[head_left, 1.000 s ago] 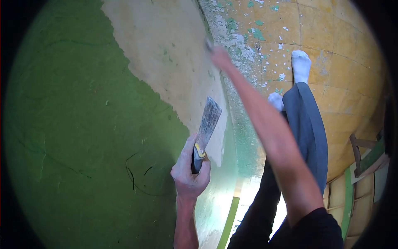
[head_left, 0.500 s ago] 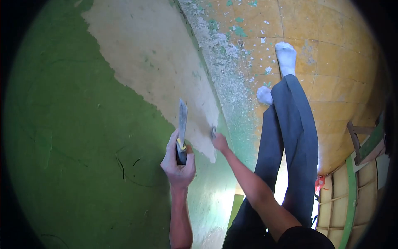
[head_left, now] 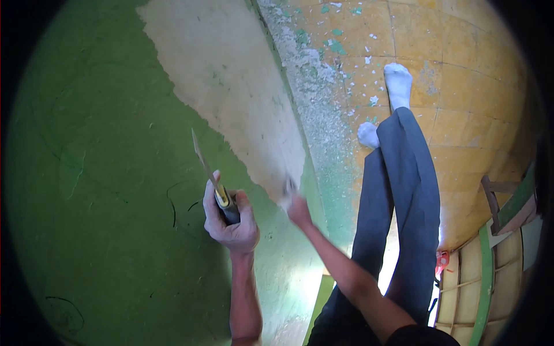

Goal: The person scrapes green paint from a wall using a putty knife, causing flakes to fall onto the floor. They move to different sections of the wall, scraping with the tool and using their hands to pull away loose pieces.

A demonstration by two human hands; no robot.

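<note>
My left hand (head_left: 232, 228) is closed round the dark handle of a scraper (head_left: 206, 163) with a yellow collar. Its thin blade points up and left, in front of the green wall (head_left: 115, 190). Lower right of the bare pale patch (head_left: 231, 75), my right hand (head_left: 300, 211) is closed on a small greyish tool (head_left: 289, 185) that meets the wall near the patch's lower tip. Motion blurs that tool, so its kind is not clear.
Paint flakes and pale dust (head_left: 314, 75) lie along the foot of the wall on the yellow tiled floor (head_left: 461, 98). My legs (head_left: 404, 167) and white-socked feet (head_left: 398, 81) are to the right. A wooden frame (head_left: 495, 199) stands at the far right.
My left hand has shifted left and its scraper has tilted left, turning its blade edge-on. My right hand has moved slightly down and left along the patch. The view has shifted a little.
</note>
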